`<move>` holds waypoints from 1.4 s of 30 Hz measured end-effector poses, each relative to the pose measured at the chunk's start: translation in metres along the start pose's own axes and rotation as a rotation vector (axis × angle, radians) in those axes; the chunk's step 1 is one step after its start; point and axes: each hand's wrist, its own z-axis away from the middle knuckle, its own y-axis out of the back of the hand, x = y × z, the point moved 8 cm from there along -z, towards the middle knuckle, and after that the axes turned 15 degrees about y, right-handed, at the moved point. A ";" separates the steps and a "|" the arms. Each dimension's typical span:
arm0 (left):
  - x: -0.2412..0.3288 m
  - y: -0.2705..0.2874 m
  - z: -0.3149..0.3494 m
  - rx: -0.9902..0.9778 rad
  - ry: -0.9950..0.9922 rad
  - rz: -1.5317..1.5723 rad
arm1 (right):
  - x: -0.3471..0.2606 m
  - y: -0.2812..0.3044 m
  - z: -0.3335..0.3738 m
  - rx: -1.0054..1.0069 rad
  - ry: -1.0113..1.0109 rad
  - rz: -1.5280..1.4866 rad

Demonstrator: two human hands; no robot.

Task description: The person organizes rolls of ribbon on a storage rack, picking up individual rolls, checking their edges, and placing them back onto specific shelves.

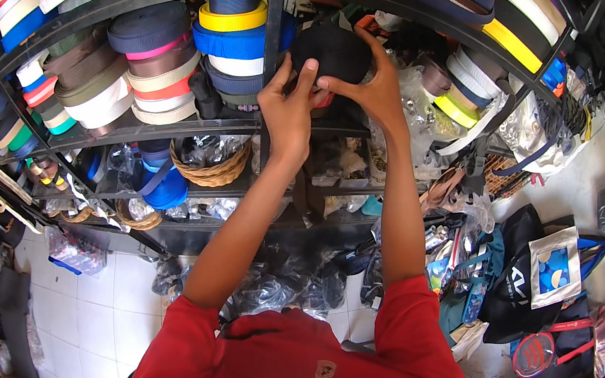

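Both my arms reach forward to the shelf. Between my hands is a round black roll (331, 53), which looks like wound webbing. My left hand (288, 105) grips its near left side, thumb pointing up. On the right, my right hand (371, 83) wraps its fingers around the far side, thumb across the near edge. A small reddish bit shows under the roll by the thumbs; I cannot make out what it is. Just left of my left hand stands a stack of webbing rolls with a yellow roll (232, 16) and a blue roll (229, 39).
The black metal shelf (230, 126) bears many coloured webbing rolls. Below is a wicker basket (215, 168) of plastic-wrapped items. Bags, including a black bag (515, 274), and a red racket (534, 354) lie on the right. White tiled floor (99, 321) shows at left.
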 end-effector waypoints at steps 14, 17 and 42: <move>-0.006 0.004 -0.007 0.113 -0.079 -0.641 | 0.037 -0.017 0.005 -0.014 -0.148 -0.044; -0.007 0.004 -0.005 0.102 -0.051 -0.687 | 0.046 -0.021 0.008 -0.047 -0.204 -0.056; -0.103 0.149 0.112 -0.025 0.467 -0.508 | 0.028 0.180 0.034 0.323 -0.503 0.860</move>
